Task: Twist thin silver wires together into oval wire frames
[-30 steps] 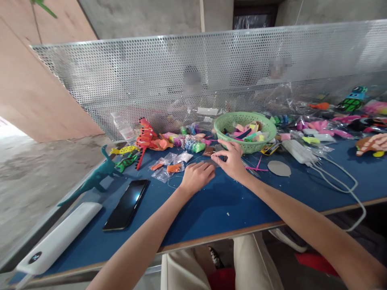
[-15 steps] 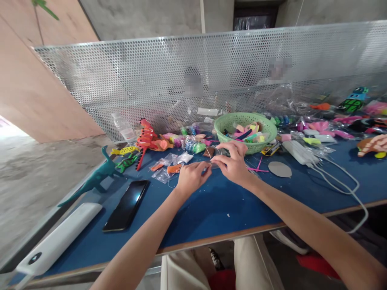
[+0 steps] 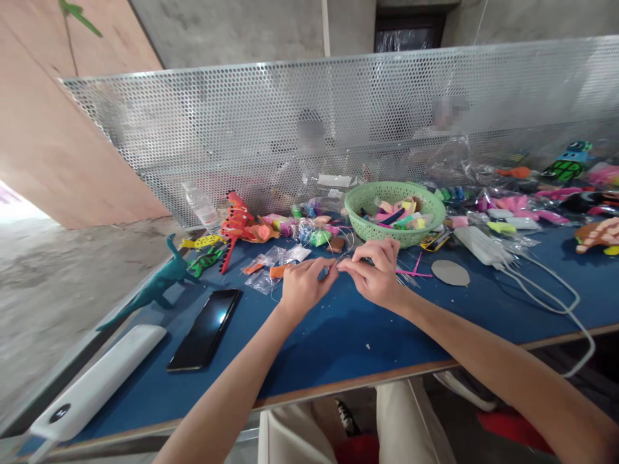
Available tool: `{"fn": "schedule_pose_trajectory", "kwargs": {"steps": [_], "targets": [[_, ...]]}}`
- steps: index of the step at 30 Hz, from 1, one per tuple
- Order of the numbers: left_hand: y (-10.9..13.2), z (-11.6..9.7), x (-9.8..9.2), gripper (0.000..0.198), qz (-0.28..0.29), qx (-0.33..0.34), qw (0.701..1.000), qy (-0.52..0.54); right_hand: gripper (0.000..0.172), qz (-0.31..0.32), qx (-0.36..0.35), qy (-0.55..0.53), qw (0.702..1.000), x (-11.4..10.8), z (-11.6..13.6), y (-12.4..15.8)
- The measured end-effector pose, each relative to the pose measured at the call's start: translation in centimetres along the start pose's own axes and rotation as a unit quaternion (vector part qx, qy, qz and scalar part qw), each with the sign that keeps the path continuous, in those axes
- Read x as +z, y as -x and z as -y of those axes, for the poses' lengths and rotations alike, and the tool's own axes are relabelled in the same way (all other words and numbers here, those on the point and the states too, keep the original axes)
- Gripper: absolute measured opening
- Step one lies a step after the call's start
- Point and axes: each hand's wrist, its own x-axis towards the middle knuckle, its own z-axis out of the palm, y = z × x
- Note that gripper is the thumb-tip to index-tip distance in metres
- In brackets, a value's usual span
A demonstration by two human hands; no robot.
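Note:
My left hand [image 3: 309,283] is closed in a pinch over the blue table, its thumb and forefinger on a thin pale wire [image 3: 334,250]. Fingertip to fingertip with it, my right hand [image 3: 377,274] also pinches the wire, which loops up behind the fingers. The gripped ends are too small to make out. Just beyond lies a lump of brown clay [image 3: 335,244]. Bagged orange clay [image 3: 277,272] is left of my left hand. Pink sticks [image 3: 414,270] and a bundle of fine wires lie right of my right hand.
A green basket [image 3: 355,227] of clay pieces stands behind my hands. To the left are a phone [image 3: 206,330], a white power bank [image 3: 106,380] and a teal dinosaur figure [image 3: 155,283]. White cables [image 3: 546,290] hang over the front edge at right. A perforated metal screen [image 3: 217,129] rises behind.
My right hand has lowered slightly, and its fingers have curled in closer. The two hands still meet at the fingertips. More of the brown clay shows behind them.

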Motion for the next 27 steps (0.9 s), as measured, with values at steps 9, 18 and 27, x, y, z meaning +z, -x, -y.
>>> {"fn": "schedule_pose_trajectory", "kwargs": {"steps": [9, 18, 27], "targets": [[0.3, 1.4, -0.2, 0.007, 0.025, -0.033, 0.993, 0.114, 0.052, 0.058, -0.002, -0.087, 0.995, -1.8, -3.3, -1.7], [-0.2, 1.6, -0.3, 0.009, 0.089, 0.024, 0.988, 0.124, 0.07, 0.243, -0.007, -0.202, 0.949, -2.0, -5.7, -2.5], [-0.1, 1.9, -0.1, 0.009, 0.112, 0.037, 0.987, 0.113, 0.063, 0.251, 0.018, -0.22, 0.943, -1.9, -5.8, -2.4]]}}
